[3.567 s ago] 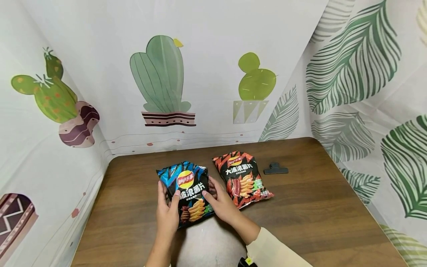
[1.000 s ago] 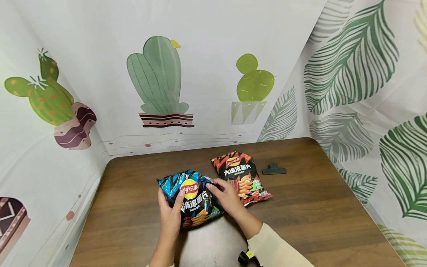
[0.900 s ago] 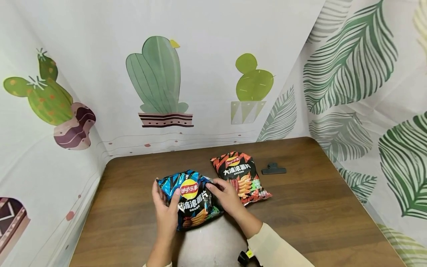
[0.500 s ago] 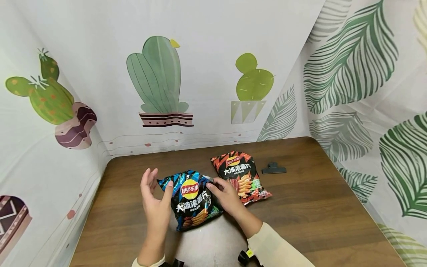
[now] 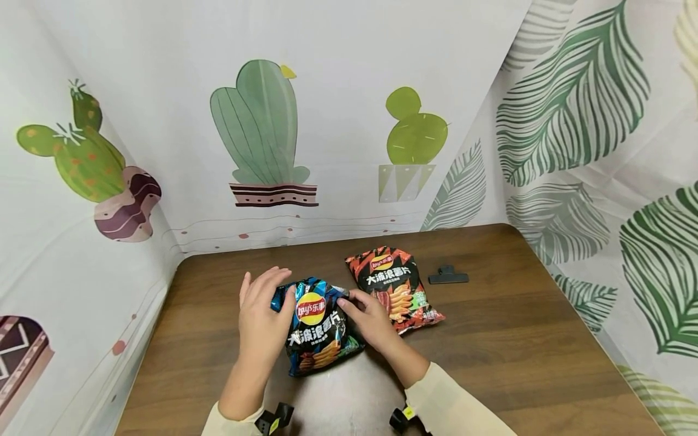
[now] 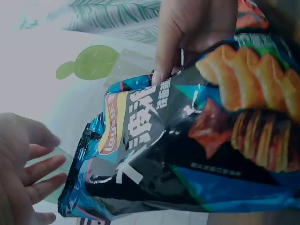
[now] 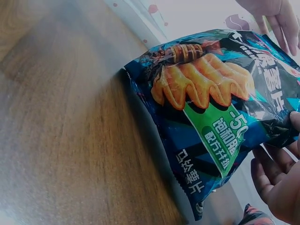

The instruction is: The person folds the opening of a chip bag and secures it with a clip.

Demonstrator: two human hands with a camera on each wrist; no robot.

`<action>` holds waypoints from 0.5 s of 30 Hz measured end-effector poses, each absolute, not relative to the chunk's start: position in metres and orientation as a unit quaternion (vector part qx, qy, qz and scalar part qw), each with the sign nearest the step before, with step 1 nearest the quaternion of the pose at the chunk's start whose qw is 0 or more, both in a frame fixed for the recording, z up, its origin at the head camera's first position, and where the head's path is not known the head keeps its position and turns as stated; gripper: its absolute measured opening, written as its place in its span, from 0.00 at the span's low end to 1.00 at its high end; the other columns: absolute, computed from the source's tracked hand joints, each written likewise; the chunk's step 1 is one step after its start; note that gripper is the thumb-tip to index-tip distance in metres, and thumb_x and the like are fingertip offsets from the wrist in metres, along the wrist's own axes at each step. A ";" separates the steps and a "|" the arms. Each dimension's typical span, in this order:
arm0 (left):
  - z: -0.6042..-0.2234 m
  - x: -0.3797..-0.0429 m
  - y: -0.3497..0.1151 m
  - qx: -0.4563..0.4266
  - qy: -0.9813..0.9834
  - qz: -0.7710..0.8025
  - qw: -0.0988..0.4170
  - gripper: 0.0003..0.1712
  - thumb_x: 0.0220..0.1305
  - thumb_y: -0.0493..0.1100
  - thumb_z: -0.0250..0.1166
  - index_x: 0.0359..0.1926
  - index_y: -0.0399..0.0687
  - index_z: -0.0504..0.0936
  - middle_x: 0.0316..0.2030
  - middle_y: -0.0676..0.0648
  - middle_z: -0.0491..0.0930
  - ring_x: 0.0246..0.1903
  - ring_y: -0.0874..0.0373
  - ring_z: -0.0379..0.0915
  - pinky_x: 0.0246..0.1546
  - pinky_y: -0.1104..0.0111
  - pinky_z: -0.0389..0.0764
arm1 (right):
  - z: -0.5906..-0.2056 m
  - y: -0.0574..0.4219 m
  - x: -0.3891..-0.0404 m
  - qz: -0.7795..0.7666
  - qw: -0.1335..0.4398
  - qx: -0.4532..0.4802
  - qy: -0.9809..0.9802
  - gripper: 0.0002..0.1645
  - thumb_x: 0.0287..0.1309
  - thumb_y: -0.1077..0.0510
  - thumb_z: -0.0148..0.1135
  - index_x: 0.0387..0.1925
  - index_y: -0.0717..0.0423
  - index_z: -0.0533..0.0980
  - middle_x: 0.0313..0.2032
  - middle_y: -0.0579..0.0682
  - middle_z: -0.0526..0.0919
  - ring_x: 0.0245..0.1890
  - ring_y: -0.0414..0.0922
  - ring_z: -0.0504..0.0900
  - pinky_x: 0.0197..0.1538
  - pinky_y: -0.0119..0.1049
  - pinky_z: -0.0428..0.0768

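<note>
A blue and black bag of Lay's chips [image 5: 316,330] is tilted up over the table, front towards me. My right hand [image 5: 373,321] grips its upper right side, thumb on the front; the right wrist view shows the fingers [image 7: 267,171] behind the bag. Beside the upper left corner is my left hand [image 5: 263,318], its fingers loosely spread. In the left wrist view those fingers [image 6: 47,168] sit just off the crimped top edge and do not close on it. Behind the right hand lies a red and black bag of Lay's chips [image 5: 395,290].
A black clip [image 5: 448,275] lies right of the red bag. The brown wooden table [image 5: 518,339] reaches back to a white cloth [image 5: 343,109] printed with cacti. Patterned cloth also hangs along both sides.
My left hand has let go of the blue bag's left side, moved out left, then come back up near its top left corner. The right hand keeps its grip.
</note>
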State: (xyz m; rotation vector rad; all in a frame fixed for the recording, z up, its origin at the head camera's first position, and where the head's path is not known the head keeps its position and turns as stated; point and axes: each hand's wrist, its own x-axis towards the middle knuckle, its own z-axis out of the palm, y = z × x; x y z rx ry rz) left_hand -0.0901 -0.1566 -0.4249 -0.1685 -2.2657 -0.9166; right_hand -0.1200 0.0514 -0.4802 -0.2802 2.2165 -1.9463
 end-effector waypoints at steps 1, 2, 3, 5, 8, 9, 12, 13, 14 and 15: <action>-0.425 -0.091 -0.156 -0.075 -0.875 -0.336 0.340 0.16 0.60 0.34 0.72 0.50 0.42 0.86 0.51 0.42 0.85 0.59 0.46 0.79 0.75 0.45 0.55 | -0.480 0.052 -0.120 -0.652 0.089 -0.094 0.747 0.10 0.69 0.58 0.62 0.41 0.62 0.81 0.37 0.55 0.85 0.34 0.34 0.78 0.40 0.28 0.78; -0.425 -0.092 -0.156 -0.083 -0.880 -0.322 0.340 0.17 0.59 0.34 0.72 0.50 0.41 0.86 0.51 0.41 0.85 0.58 0.46 0.79 0.75 0.44 0.56 | -0.479 0.052 -0.119 -0.651 0.090 -0.095 0.748 0.10 0.69 0.58 0.62 0.42 0.62 0.81 0.38 0.55 0.85 0.34 0.34 0.78 0.40 0.28 0.78; -0.424 -0.093 -0.156 -0.089 -0.883 -0.311 0.339 0.17 0.59 0.34 0.72 0.50 0.41 0.86 0.51 0.41 0.85 0.58 0.45 0.79 0.74 0.43 0.57 | -0.479 0.052 -0.119 -0.650 0.090 -0.096 0.748 0.10 0.69 0.58 0.62 0.42 0.62 0.81 0.38 0.55 0.85 0.34 0.34 0.78 0.40 0.28 0.78; -0.423 -0.094 -0.155 -0.099 -0.891 -0.293 0.333 0.16 0.59 0.34 0.73 0.50 0.41 0.86 0.50 0.41 0.86 0.57 0.45 0.80 0.72 0.43 0.61 | -0.477 0.052 -0.118 -0.649 0.092 -0.099 0.748 0.10 0.69 0.58 0.62 0.43 0.62 0.81 0.38 0.55 0.85 0.34 0.34 0.78 0.40 0.28 0.77; -0.421 -0.095 -0.154 -0.106 -0.906 -0.263 0.314 0.15 0.60 0.35 0.72 0.50 0.41 0.86 0.48 0.41 0.87 0.57 0.44 0.80 0.66 0.45 0.70 | -0.476 0.052 -0.117 -0.652 0.094 -0.105 0.745 0.10 0.69 0.59 0.62 0.43 0.63 0.81 0.38 0.56 0.85 0.34 0.34 0.77 0.40 0.27 0.77; -0.420 -0.095 -0.154 -0.107 -0.912 -0.252 0.306 0.15 0.61 0.35 0.71 0.50 0.42 0.86 0.48 0.42 0.87 0.56 0.44 0.80 0.64 0.46 0.71 | -0.475 0.052 -0.116 -0.652 0.094 -0.108 0.745 0.10 0.69 0.59 0.62 0.43 0.63 0.81 0.38 0.56 0.84 0.34 0.34 0.77 0.39 0.27 0.77; -0.419 -0.095 -0.153 -0.105 -0.926 -0.225 0.285 0.13 0.64 0.38 0.70 0.50 0.44 0.87 0.46 0.43 0.88 0.55 0.45 0.81 0.59 0.48 0.75 | -0.474 0.052 -0.115 -0.652 0.091 -0.114 0.744 0.10 0.70 0.59 0.61 0.43 0.63 0.81 0.37 0.56 0.84 0.34 0.33 0.76 0.39 0.27 0.76; -0.418 -0.095 -0.153 -0.104 -0.929 -0.218 0.281 0.13 0.64 0.38 0.70 0.49 0.44 0.88 0.46 0.43 0.88 0.54 0.46 0.81 0.58 0.48 0.75 | -0.474 0.051 -0.115 -0.652 0.089 -0.117 0.744 0.09 0.69 0.59 0.61 0.42 0.63 0.81 0.38 0.56 0.84 0.34 0.33 0.77 0.40 0.27 0.77; -0.419 -0.095 -0.153 -0.103 -0.931 -0.213 0.278 0.12 0.64 0.39 0.70 0.48 0.45 0.88 0.45 0.44 0.88 0.52 0.46 0.82 0.57 0.49 0.75 | -0.474 0.052 -0.114 -0.651 0.090 -0.118 0.744 0.09 0.69 0.59 0.61 0.43 0.63 0.81 0.38 0.56 0.84 0.35 0.33 0.77 0.40 0.27 0.77; -0.419 -0.095 -0.153 -0.103 -0.932 -0.211 0.276 0.11 0.65 0.39 0.69 0.48 0.45 0.89 0.44 0.44 0.89 0.51 0.46 0.82 0.57 0.49 0.75 | -0.473 0.052 -0.114 -0.650 0.090 -0.117 0.746 0.09 0.69 0.59 0.62 0.43 0.63 0.81 0.39 0.57 0.84 0.35 0.33 0.77 0.41 0.27 0.77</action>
